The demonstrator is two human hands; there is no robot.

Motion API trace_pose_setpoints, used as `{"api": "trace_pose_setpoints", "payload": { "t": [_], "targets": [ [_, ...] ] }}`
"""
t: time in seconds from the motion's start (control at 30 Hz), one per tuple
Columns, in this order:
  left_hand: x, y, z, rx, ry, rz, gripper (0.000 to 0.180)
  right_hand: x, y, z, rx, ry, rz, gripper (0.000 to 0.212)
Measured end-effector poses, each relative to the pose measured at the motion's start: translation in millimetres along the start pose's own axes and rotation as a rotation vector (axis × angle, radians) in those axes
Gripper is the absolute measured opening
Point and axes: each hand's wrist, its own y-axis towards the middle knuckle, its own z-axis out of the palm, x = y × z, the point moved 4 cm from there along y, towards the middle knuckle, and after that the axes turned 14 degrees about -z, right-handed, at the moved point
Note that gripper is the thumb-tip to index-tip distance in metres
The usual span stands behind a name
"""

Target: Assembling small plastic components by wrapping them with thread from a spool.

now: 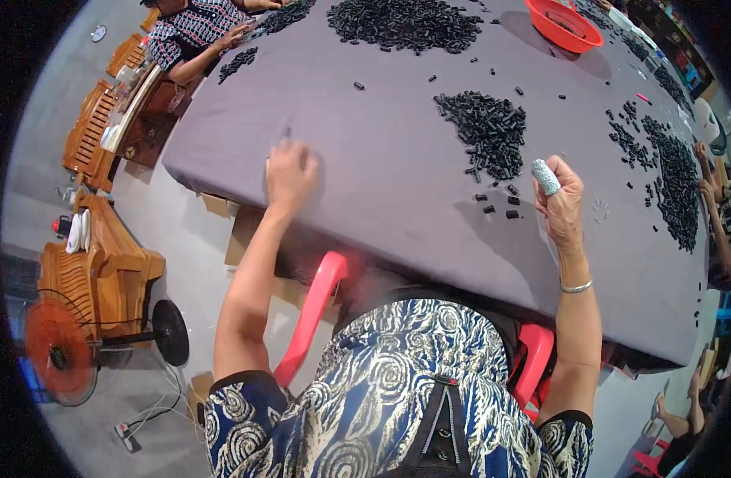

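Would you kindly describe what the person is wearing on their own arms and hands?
Both forearms are bare. The short sleeves end above the elbows: blue fabric with cream swirls and a black hem. The left hand has nothing on it that shows. The right hand has a grey-white wrapped cover over one finger, and a thin silver bangle circles the right wrist.

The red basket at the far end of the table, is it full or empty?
Nearly empty: the red basket shows mostly bare red floor, with only a few dark bits inside.
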Motion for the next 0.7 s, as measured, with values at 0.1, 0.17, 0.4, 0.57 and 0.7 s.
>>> {"api": "trace_pose_setpoints", "payload": {
  "t": [0.1, 0.17, 0.4, 0.57, 0.7],
  "targets": [
    [16.4, -18.7, -20.7, -0.031, 0.038, -0.040, 0.009, 1.5, -1.4, 2.4, -0.006, -0.001, 0.038, 0.028],
    [27.6, -28.7, -32.6, -0.031, 0.044, -0.057, 0.009, 1.7, -2.0, 1.9, -0.007, 0.008, 0.047, 0.028],
    [61.2, -72.8, -62.9, -0.073, 0.022, -0.136, 0.007, -0.9, -2.1, 1.8, 0.019, 0.001, 0.031, 0.024],
    [59.6, -63.2, -72.7, -0.173, -0.245, -0.255, 0.009, -1.1, -1.0, 2.6, 0.010, 0.044, 0.051, 0.022],
    [19.9, -5.7, -57.5, -0.171, -0.297, -0.027, 0.012, -1.4, -0.9, 4.8, -0.008, 0.093, 0.059, 0.026]
  ]
}}
